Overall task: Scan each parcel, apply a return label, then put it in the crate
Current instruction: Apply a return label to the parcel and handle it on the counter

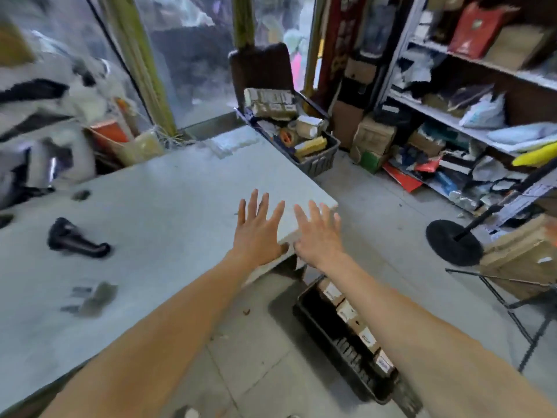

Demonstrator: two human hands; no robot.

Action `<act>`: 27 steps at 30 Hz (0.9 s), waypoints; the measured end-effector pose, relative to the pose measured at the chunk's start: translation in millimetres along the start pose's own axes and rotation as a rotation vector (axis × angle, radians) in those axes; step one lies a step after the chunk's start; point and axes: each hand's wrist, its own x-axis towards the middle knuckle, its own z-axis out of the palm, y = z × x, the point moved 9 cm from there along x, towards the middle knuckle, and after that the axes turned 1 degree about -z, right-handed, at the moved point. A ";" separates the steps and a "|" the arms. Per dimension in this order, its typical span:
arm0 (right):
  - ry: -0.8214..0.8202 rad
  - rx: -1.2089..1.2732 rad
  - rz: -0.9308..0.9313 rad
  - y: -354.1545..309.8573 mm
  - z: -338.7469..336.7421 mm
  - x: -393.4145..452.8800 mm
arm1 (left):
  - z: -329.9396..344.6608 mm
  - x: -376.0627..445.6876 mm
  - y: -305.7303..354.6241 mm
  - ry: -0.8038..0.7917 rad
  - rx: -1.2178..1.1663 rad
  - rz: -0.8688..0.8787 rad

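Left hand (pixel 259 233) and right hand (pixel 319 236): both empty, fingers straight and spread, stretched side by side over table (pixel 168 188) corner, apparently reaching toward parcels. Grey crate (pixel 319 162) of parcels: floor beyond far table edge, well ahead of hands. Black crate (pixel 346 342) with boxed parcels: floor below right forearm. Scanner (pixel 77 238): lying on table, well left of left hand, untouched. Label sheets (pixel 90 297) (blurred): near table edge.

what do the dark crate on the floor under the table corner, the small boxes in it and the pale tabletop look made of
The dark ribbed crate on the floor looks like moulded plastic, matt, judging by its ribbed wall. The small brown boxes with white labels inside it look like cardboard, dull brown with paper labels. The pale grey tabletop is smooth and matt with a thick edge; laminate, painted board or stone, the blur leaves it open.
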 end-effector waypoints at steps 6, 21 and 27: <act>0.049 0.045 -0.472 -297.8 -22.2 -8.9 | -51.8 -153.6 -255.2 0.104 0.003 -0.471; -0.076 0.200 -1.360 -868.6 24.0 -301.7 | -78.7 -716.4 -587.1 0.151 0.061 -1.516; -0.132 0.164 -1.414 -975.1 74.0 -302.5 | -46.8 -777.0 -664.0 0.101 -0.008 -1.650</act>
